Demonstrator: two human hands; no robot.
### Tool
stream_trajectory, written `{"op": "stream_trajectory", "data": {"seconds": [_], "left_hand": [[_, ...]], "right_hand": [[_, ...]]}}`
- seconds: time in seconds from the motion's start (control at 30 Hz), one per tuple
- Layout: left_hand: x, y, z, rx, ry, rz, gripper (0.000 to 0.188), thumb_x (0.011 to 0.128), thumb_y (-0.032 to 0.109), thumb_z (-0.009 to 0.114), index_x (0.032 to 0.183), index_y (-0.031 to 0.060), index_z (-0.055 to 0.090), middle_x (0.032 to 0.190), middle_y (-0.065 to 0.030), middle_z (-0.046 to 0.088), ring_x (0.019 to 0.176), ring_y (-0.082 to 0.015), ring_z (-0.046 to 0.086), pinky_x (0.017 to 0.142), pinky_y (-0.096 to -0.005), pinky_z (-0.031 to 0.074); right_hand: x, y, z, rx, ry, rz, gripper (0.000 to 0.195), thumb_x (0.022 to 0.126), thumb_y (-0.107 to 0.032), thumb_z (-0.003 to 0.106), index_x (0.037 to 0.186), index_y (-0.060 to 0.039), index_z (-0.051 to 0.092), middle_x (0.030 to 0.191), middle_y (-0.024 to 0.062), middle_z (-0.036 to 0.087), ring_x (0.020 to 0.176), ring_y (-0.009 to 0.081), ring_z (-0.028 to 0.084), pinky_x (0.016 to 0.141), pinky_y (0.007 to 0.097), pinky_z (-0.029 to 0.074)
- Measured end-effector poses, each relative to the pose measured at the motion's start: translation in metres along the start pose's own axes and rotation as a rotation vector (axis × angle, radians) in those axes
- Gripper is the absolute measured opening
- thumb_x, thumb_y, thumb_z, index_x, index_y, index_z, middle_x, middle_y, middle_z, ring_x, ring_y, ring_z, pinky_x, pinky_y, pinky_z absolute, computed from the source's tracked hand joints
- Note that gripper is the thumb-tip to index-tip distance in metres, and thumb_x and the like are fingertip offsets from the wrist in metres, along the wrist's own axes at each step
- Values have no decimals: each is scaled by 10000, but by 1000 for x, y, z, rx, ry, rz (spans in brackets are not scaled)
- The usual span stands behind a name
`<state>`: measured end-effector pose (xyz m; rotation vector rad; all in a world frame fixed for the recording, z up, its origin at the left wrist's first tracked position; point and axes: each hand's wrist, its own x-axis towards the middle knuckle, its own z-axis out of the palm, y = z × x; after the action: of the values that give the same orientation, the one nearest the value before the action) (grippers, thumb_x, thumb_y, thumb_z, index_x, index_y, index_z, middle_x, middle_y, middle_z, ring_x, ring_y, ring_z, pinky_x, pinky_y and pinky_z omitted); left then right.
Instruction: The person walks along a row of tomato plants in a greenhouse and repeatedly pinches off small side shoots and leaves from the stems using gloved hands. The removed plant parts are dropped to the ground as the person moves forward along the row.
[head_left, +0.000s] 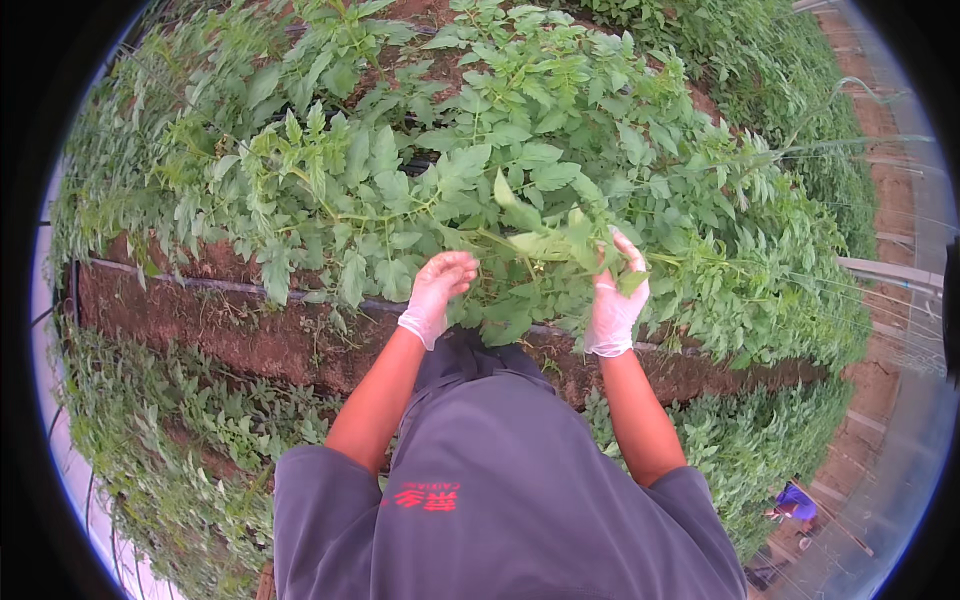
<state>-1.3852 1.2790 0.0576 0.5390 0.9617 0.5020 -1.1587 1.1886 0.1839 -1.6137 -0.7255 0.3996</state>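
Both my hands wear thin, translucent disposable gloves, in front of a row of leafy tomato plants (465, 180). My right hand (619, 296) is among the leaves of a tomato shoot (551, 244), its thumb and fingers around the foliage. Some pale leaf undersides are turned up there. My left hand (441, 289) is at the near side of the same plant, its fingers curled inward beside the leaves. Whether a stem or leaf is between those fingertips is too small to see. A small yellowish flower (538, 265) shows between the hands.
A dark drip irrigation hose (225, 285) runs along the bare soil path (187, 322) at my feet. Green strings (825, 146) stretch across at the right. More plant rows (172, 450) grow behind me. Another person (796, 502) is far off at the lower right.
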Motion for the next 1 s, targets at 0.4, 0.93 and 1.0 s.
{"op": "stream_trajectory", "data": {"seconds": [0.4, 0.93, 1.0], "left_hand": [[85, 51, 49, 265, -70, 429, 334, 1038, 68, 542, 1366, 33, 600, 1272, -69, 706, 1159, -166, 647, 1053, -305, 457], [116, 136, 125, 1419, -305, 305, 352, 959, 201, 611, 1271, 40, 622, 1080, -140, 725, 907, -257, 730, 820, -390, 580], [112, 148, 137, 1629, -229, 500, 424, 980, 331, 561, 1308, 71, 631, 1251, -216, 704, 1089, -377, 709, 924, -467, 562]], "right_hand": [[78, 18, -10, 69, 260, 439, 296, 857, -76, 815, 1081, -62, 621, 1050, 25, 676, 972, 140, 561, 916, 312, 426], [161, -33, 132, -649, -386, -68, 485, 814, -241, 708, 1279, -103, 686, 1080, 193, 743, 1000, 357, 719, 916, 417, 557], [154, -41, 149, -667, -411, -130, 493, 813, -215, 708, 1295, -110, 683, 1145, 193, 732, 1060, 348, 708, 957, 406, 548]]}}
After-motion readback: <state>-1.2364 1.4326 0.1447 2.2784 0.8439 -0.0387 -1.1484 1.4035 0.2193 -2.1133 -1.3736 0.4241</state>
